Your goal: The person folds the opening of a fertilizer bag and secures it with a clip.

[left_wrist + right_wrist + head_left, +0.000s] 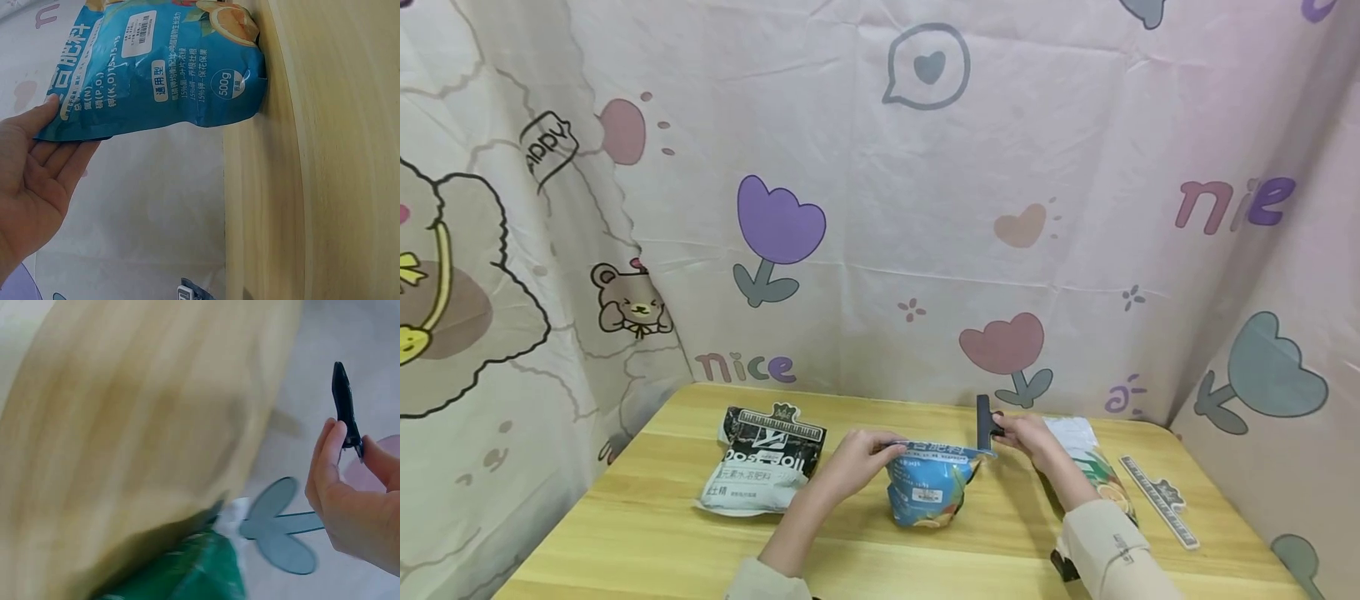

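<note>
A blue fertilizer bag (925, 492) with printed fruit stands upright on the table in the middle of the head view. My left hand (853, 462) pinches the left end of its top edge; in the left wrist view the thumb lies on the front and the fingers are behind the bag (181, 75). Beyond the right end of that edge, my right hand (1028, 437) holds a black bag clip (983, 423) by its handle, with the long bar upright. The right wrist view shows the clip (342, 397) edge-on between thumb and fingers.
At left lies a black-and-white bag (756, 479) with a striped clip (781, 423) along its top. A green-and-white bag (1086, 454) lies at right, partly behind my right forearm. Beside it rests another striped clip (1159, 500). A small black object (1063, 567) is near the right sleeve.
</note>
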A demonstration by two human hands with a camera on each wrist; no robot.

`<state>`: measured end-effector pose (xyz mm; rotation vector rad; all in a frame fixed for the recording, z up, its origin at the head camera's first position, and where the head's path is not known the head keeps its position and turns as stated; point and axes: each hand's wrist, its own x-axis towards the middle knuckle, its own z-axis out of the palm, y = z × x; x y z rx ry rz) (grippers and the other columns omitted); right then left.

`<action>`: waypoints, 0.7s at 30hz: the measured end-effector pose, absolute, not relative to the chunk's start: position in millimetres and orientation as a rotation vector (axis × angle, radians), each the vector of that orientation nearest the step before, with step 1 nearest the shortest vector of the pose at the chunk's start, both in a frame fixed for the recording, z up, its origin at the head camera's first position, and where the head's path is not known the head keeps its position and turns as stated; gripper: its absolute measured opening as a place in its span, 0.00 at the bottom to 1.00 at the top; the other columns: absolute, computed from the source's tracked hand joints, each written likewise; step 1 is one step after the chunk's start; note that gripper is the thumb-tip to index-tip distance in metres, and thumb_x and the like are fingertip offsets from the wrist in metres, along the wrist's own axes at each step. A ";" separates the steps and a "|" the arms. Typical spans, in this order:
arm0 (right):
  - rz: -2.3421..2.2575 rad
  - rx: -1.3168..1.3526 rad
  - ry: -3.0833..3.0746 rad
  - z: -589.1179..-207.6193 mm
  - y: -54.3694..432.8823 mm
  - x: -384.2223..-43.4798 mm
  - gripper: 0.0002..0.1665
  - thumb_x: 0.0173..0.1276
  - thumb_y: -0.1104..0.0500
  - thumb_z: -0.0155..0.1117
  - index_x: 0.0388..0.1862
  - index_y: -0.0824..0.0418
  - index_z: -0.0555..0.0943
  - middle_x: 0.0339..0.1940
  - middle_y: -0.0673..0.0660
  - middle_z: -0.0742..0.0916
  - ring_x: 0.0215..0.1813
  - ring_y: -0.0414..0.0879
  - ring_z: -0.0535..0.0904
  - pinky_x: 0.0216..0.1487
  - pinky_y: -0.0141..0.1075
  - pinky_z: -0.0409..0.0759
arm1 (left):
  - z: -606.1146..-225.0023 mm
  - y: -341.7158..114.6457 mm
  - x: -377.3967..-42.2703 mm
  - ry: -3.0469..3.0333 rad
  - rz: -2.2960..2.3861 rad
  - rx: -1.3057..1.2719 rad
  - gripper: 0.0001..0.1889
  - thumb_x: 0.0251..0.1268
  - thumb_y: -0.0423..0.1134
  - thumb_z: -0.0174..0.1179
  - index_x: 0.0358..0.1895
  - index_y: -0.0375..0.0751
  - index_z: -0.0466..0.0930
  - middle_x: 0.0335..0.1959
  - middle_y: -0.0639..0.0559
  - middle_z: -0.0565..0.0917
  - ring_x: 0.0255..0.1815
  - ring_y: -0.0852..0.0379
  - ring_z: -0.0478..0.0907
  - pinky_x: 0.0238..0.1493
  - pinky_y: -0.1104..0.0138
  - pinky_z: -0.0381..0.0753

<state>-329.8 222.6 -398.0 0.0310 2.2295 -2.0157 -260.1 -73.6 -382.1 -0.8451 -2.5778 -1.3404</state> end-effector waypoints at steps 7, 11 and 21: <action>-2.058 -0.092 2.277 -371.0 212.4 -317.7 0.27 0.70 0.67 0.49 0.57 0.89 0.57 0.50 0.78 0.73 0.41 0.47 0.79 0.47 0.36 0.77 | -382.7 -74.3 -261.4 -2.572 -1.344 -0.851 0.13 0.67 0.40 0.54 0.45 0.36 0.82 0.42 0.47 0.83 0.43 0.54 0.79 0.39 0.67 0.78; -1.988 -0.148 2.350 -355.3 206.6 -307.8 0.29 0.71 0.62 0.50 0.59 0.86 0.59 0.54 0.79 0.71 0.44 0.49 0.80 0.49 0.38 0.76 | -383.0 -74.6 -261.3 -2.571 -1.346 -0.848 0.13 0.67 0.40 0.54 0.45 0.36 0.82 0.41 0.47 0.83 0.42 0.54 0.79 0.39 0.67 0.78; -1.792 -0.286 2.606 -323.3 196.8 -282.9 0.29 0.71 0.57 0.52 0.61 0.78 0.63 0.49 0.70 0.75 0.43 0.55 0.80 0.49 0.42 0.76 | -383.7 -73.9 -260.8 -2.553 -1.336 -0.865 0.12 0.67 0.39 0.54 0.44 0.35 0.82 0.41 0.46 0.83 0.43 0.52 0.79 0.40 0.65 0.78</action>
